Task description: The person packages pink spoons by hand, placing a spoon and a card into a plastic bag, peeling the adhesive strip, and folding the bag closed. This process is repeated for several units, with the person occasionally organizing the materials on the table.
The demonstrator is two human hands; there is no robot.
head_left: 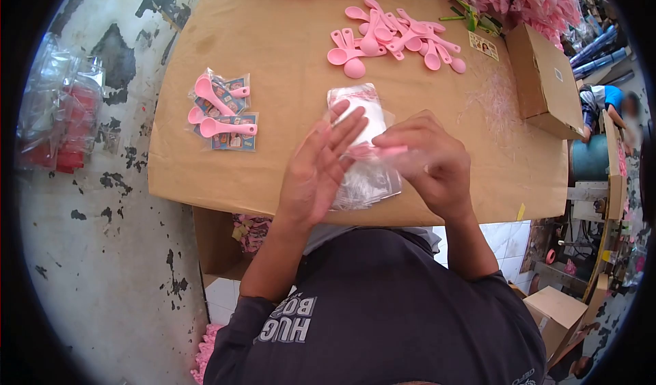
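My left hand is raised over the near part of the table, fingers extended and palm turned toward the right. Facing it, my right hand has its fingers curled round a pink spoon, which is blurred and partly covered by the fingers. Clear plastic looks to be around that spoon. Beneath and between both hands lies a stack of clear plastic bags, with a white area near its top. To the left, pink spoons rest with blue printed cards in clear bags.
Several loose pink spoons lie in a pile at the far side of the brown table. A cardboard box stands at the right edge, near a green item. Another person is bent over at the far right.
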